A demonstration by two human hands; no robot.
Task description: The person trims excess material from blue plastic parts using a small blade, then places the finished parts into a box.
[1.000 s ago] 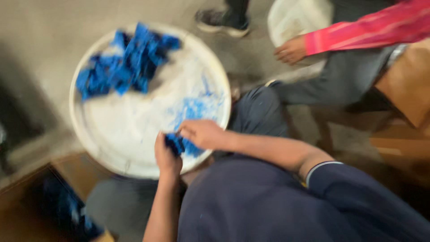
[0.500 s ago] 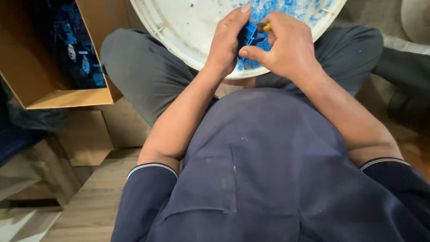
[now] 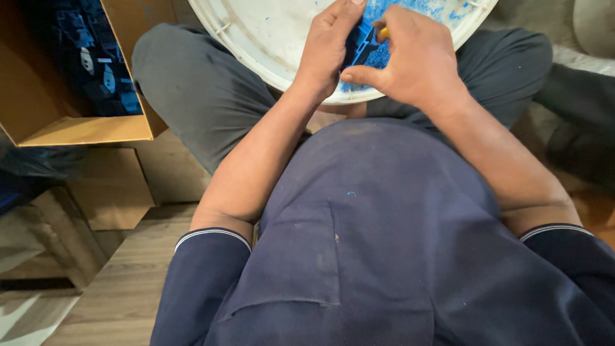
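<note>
Both hands: closed around one small blue plastic part [image 3: 362,46], held between them over the near rim of the white round tray [image 3: 269,48] that rests on my lap.
Left hand [image 3: 327,48]: fingers curled shut against the left side of the part, thumb side pressed to it.
Right hand [image 3: 410,57]: pinched shut over the part from the right; a small yellow-orange bit [image 3: 383,32] shows at my fingertips, too small for me to say what it is.
Change from a second ago: then my hands were only reaching into the loose blue pieces on the tray, with a heap at its far side in view; now the view has dropped to my lap and the part is drawn in close, gripped from both sides.
Change from half a second ago: hardly any; the same two-handed hold, the hands only a touch nearer.
What that means, as I judge it: picking up is over and close work on this one piece is in hand.
Cardboard box [image 3: 90,122]: open at my left knee, with dark blue pieces lying inside.
Tray surface: smeared with blue dust and flecks near my hands.
</note>
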